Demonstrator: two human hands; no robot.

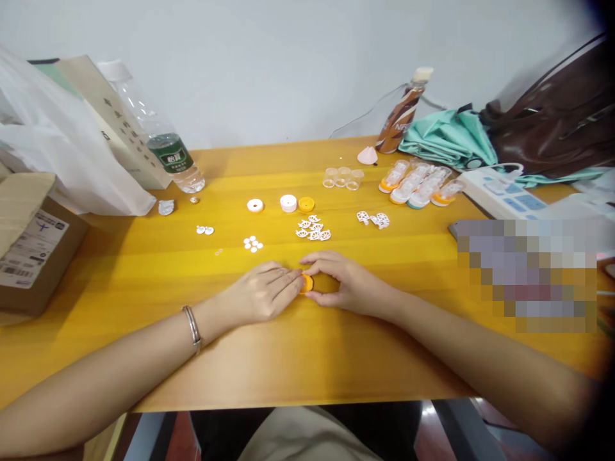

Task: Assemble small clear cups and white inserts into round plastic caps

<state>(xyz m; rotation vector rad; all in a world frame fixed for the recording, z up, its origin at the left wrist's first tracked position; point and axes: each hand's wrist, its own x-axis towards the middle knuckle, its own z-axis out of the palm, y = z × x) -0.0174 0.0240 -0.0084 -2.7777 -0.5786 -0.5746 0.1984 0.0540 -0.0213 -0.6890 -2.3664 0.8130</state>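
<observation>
Head view: a small round orange plastic piece [307, 283] is at the centre of the frame, low over a yellow wooden table [288, 365]. The fingertips of the left hand [269, 291] lie over its left side, hiding much of it; whether they grip or only steady it cannot be told. The right hand [346, 285] is open in a C shape, its thumb near the lower edge. The piece looks light, stiff and rather smooth, likely to slide if pressed off centre; a pinch on opposite sides of the rim should suit it best

Counted, mid-frame: one flat white ring with an orange centre [255, 205], one white round cap [288, 203] and one yellow-orange round cap [306, 204]. Below them, roughly six small white discs [254, 243] and about six thin white spoked pieces [315, 230], probably easily bent; two or three more spoked pieces [379, 220] are to the right. Left of centre, two small whitish round pieces [205, 230]. Right of upper centre, at least three clear plastic cups [343, 177]; farther right, at least four clear capsules with coloured bases [418, 186], overlapping
</observation>
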